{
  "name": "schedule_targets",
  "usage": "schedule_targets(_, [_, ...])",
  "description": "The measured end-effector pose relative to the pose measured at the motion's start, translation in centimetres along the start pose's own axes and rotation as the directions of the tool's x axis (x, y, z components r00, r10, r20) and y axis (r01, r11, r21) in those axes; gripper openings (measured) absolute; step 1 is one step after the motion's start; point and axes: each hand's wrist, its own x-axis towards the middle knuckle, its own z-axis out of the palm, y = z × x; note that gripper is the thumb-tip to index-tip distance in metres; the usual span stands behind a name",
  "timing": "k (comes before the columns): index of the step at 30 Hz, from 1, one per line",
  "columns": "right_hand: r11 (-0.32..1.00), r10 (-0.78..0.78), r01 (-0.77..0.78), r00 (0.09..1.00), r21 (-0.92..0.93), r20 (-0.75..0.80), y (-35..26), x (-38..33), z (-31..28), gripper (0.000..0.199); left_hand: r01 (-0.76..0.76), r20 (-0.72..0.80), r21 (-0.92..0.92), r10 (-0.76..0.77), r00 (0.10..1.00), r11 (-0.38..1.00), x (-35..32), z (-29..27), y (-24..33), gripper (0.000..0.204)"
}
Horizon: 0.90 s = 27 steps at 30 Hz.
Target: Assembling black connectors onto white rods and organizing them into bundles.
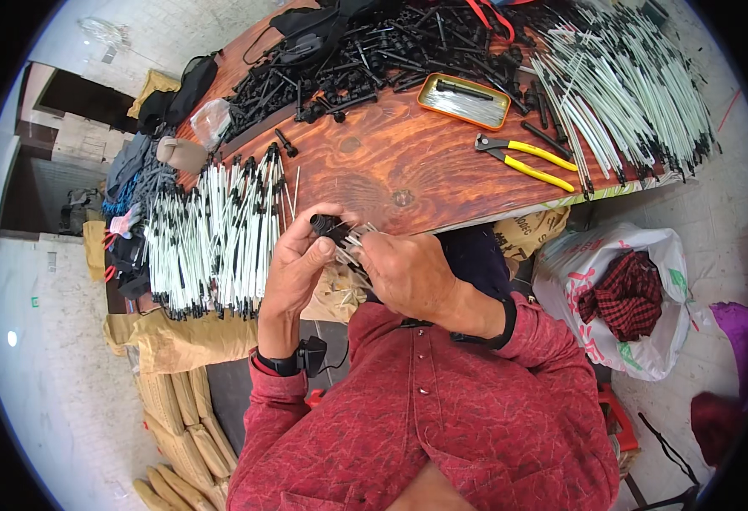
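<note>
My left hand (293,264) pinches a small black plastic connector (326,226) at the near edge of the wooden table (391,162). My right hand (408,272) grips several thin white tubes (359,241) whose ends meet that connector. Both hands are close together, just in front of my chest. I wear a red long-sleeved shirt, with a black band on each wrist.
A heap of white tubes with black ends (212,234) lies to the left and another (621,94) at the far right. Black parts (365,60) pile at the back. An orange tin tray (464,100) and yellow-handled pliers (527,159) sit right of centre. A white bag (621,298) stands on the floor.
</note>
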Motion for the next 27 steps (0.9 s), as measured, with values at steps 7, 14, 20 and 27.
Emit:
schedule_targets(7, [0.996, 0.012, -0.001, 0.993, -0.091, 0.121, -0.2, 0.3, -0.2, 0.011, -0.089, 0.000, 0.162, 0.090, 0.996, 0.983, -0.1, 1.4, 0.3, 0.047])
schedule_targets(14, [0.996, 0.090, -0.084, 0.980, -0.040, 0.176, 1.1, -0.6, 0.6, 0.016, -0.121, -0.070, 0.268, 0.145, 0.987, 0.956, -0.5, 2.1, -2.6, 0.048])
schedule_targets(20, [0.990, 0.031, -0.068, 0.958, 0.120, 0.286, 2.5, -0.6, 0.1, 0.028, -0.157, -0.078, 0.114, 0.167, 0.983, 0.981, -0.8, 1.9, -3.2, 0.043])
schedule_targets(27, [0.956, 0.128, -0.183, 0.964, 0.230, 0.235, 2.5, -1.2, -0.7, 0.028, -0.169, -0.013, 0.121, 0.172, 0.985, 0.978, -0.7, 0.9, -3.7, 0.045])
